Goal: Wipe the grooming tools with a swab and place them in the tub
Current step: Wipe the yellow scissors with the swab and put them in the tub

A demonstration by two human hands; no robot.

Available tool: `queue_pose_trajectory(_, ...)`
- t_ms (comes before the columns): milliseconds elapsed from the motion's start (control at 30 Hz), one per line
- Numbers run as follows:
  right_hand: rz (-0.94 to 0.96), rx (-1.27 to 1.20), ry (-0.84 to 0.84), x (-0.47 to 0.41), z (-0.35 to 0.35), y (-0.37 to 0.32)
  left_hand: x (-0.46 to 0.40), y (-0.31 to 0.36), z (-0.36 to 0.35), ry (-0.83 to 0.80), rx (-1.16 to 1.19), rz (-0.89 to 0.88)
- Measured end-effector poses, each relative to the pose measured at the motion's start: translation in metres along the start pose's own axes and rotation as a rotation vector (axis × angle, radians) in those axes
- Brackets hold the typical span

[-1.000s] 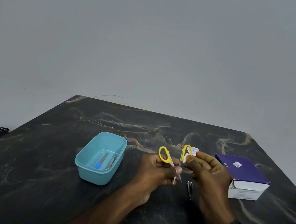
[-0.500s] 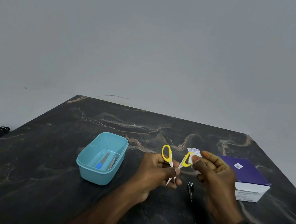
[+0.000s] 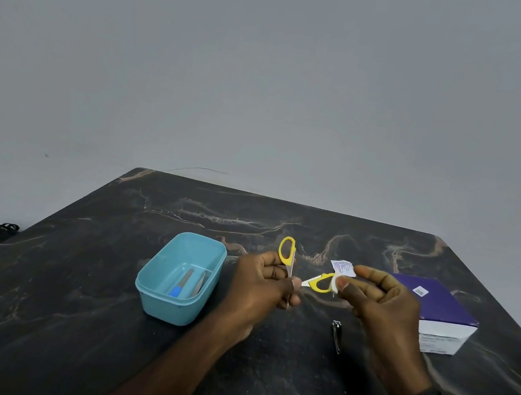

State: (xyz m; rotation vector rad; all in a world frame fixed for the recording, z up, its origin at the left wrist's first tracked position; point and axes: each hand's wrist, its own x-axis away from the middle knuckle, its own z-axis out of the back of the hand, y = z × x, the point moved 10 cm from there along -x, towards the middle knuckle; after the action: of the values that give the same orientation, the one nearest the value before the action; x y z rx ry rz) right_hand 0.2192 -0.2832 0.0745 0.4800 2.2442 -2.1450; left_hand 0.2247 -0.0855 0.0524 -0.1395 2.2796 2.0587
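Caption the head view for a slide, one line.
Left hand holds yellow-handled scissors open; right hand wipes one handle with a swab beside the teal tub.

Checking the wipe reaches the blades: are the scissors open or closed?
Open. The scissors' two yellow handle loops stand well apart, one upright, one angled toward the swab.

Counted on the dark marbled surface (image 3: 282, 221)

One teal tub (image 3: 151, 286) with two tools (image 3: 190, 283) lying inside it; right of the tub, one pair of yellow-handled scissors (image 3: 286, 252) and one white swab (image 3: 341, 270), held up by two hands; one metal nail clipper (image 3: 337, 335) and one purple-and-white box (image 3: 438, 308) further right of the tub.
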Motion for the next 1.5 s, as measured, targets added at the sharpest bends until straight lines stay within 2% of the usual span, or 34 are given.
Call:
queue_pose_trajectory(133,0.015,0.106,-0.025,-0.002,-0.001,0.002,-0.001,0.003,0.001,0.009,-0.135,-0.054)
queue_pose_trajectory(367,-0.018,0.384,-0.196,0.000,-0.015,0.009,-0.005,0.004,0.012,0.066,-0.150,-0.093)
queue_pose_trajectory(667,-0.051,0.435,-0.439,0.013,-0.041,0.018,-0.002,0.008,0.001,-0.064,-0.099,-0.089)
queue_pose_trajectory(900,-0.098,0.247,-0.372,0.015,-0.045,0.020,0.000,0.000,-0.006,-0.092,-0.017,-0.033)
queue_pose_trajectory(1100,-0.111,0.301,-0.412,0.016,-0.045,0.021,-0.001,0.006,0.009,0.011,-0.001,-0.048)
queue_pose_trajectory(1367,-0.088,0.235,-0.368,0.017,-0.045,0.019,0.001,-0.006,-0.005,-0.048,-0.017,0.015)
queue_pose_trajectory(1500,-0.089,0.288,-0.409,0.016,-0.046,0.020,-0.001,0.006,0.007,0.015,-0.007,-0.027)
